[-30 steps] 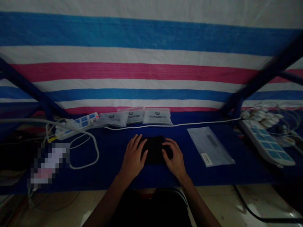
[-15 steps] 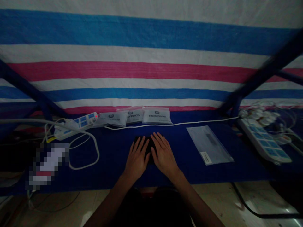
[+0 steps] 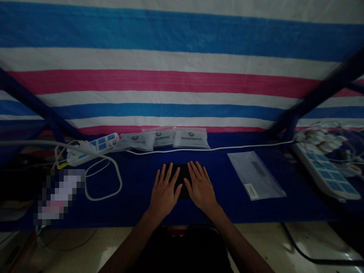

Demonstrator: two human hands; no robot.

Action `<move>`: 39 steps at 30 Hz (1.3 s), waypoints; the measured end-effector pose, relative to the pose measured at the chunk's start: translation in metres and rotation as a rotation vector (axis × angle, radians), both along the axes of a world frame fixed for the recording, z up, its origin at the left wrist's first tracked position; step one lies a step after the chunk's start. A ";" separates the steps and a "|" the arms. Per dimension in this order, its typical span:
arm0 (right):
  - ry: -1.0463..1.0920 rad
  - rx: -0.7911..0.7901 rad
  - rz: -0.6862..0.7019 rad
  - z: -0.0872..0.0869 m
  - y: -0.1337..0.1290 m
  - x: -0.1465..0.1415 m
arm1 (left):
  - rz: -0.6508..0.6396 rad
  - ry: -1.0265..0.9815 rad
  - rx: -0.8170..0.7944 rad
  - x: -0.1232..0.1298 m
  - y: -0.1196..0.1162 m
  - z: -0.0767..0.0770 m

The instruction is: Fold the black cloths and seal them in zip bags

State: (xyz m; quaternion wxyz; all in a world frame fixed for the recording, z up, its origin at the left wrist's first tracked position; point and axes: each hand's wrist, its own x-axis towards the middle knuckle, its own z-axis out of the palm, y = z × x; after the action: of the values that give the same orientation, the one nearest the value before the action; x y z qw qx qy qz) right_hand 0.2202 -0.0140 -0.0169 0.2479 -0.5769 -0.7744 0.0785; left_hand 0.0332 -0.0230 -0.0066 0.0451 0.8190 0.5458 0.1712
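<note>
A flat black item point(image 3: 184, 182), its kind too dark to make out, lies on the blue tabletop point(image 3: 136, 204) in front of me. My left hand point(image 3: 165, 189) rests palm down over its left side, fingers stretched and spread. Over the right side lies my right hand point(image 3: 201, 187), also flat, its fingers closer together. The two thumbs point toward each other with a gap between them, where the black surface shows. To the right of my hands is a translucent zip bag point(image 3: 254, 174) with a small white label.
Several printed zip bags point(image 3: 191, 138) lie along the back, behind a white cable point(image 3: 222, 148). Power strips stand at the left point(image 3: 93, 148) and right point(image 3: 327, 174), with tangled cords. A striped sheet point(image 3: 182, 79) hangs behind. A blurred-out object point(image 3: 61, 195) lies front left.
My hands have spread slightly apart, so more of the black item shows between them. The camera view has shifted a little.
</note>
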 end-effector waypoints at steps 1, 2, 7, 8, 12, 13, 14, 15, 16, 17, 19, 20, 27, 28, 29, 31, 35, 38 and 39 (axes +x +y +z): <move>0.002 0.002 0.003 -0.001 0.000 0.001 | 0.001 0.006 -0.002 0.000 0.000 0.000; 0.005 0.007 0.007 -0.001 0.000 0.002 | 0.002 0.008 0.000 -0.001 0.000 0.000; 0.030 0.015 0.019 -0.002 0.001 0.005 | -0.003 0.004 0.019 -0.002 0.000 -0.002; 0.040 0.002 0.026 -0.001 0.001 0.007 | -0.008 0.008 0.015 -0.003 0.000 -0.003; 0.189 -0.065 0.089 0.001 0.001 0.020 | -0.081 0.019 -0.015 -0.009 0.008 0.000; 0.264 -0.060 0.075 0.001 0.001 0.024 | -0.118 0.015 -0.020 -0.012 0.010 0.003; 0.346 -0.043 0.037 0.001 0.000 0.028 | -0.159 0.009 -0.022 -0.014 0.013 0.007; 0.425 -0.017 -0.019 0.001 0.000 0.031 | -0.198 0.003 -0.021 -0.016 0.015 0.011; 0.496 0.013 -0.081 0.001 -0.001 0.033 | -0.227 -0.004 -0.017 -0.017 0.015 0.016; 0.556 0.039 -0.135 0.000 -0.001 0.035 | -0.245 -0.012 -0.010 -0.016 0.014 0.021; 0.644 0.071 -0.197 0.000 -0.001 0.036 | -0.243 -0.040 0.002 -0.010 0.006 0.031; 0.675 0.082 -0.210 0.000 -0.001 0.036 | -0.235 -0.059 0.000 -0.005 -0.002 0.033; 0.790 0.137 -0.279 -0.002 -0.002 0.039 | -0.245 -0.105 -0.145 0.036 -0.062 0.015; 0.809 0.135 -0.285 -0.003 -0.002 0.040 | -0.252 -0.102 -0.158 0.037 -0.064 0.013; 0.829 0.135 -0.288 -0.004 -0.002 0.041 | -0.266 -0.106 -0.173 0.036 -0.065 0.012; 0.862 0.136 -0.288 -0.006 -0.002 0.042 | -0.319 -0.134 -0.207 0.030 -0.063 0.014; 0.855 0.138 -0.279 -0.005 -0.003 0.042 | -0.427 -0.204 -0.268 0.010 -0.058 0.022; 0.826 0.145 -0.281 -0.001 -0.003 0.041 | -0.410 -0.185 -0.294 -0.001 -0.064 0.020; 0.823 0.150 -0.282 -0.001 -0.004 0.041 | -0.397 -0.173 -0.294 -0.003 -0.067 0.018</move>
State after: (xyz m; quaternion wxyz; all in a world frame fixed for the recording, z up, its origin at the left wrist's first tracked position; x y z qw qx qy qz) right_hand 0.2616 -0.0176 -0.0175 0.5851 -0.5780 -0.5284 0.2109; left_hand 0.0304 -0.0904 0.0115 0.2428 0.8771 0.3874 0.1470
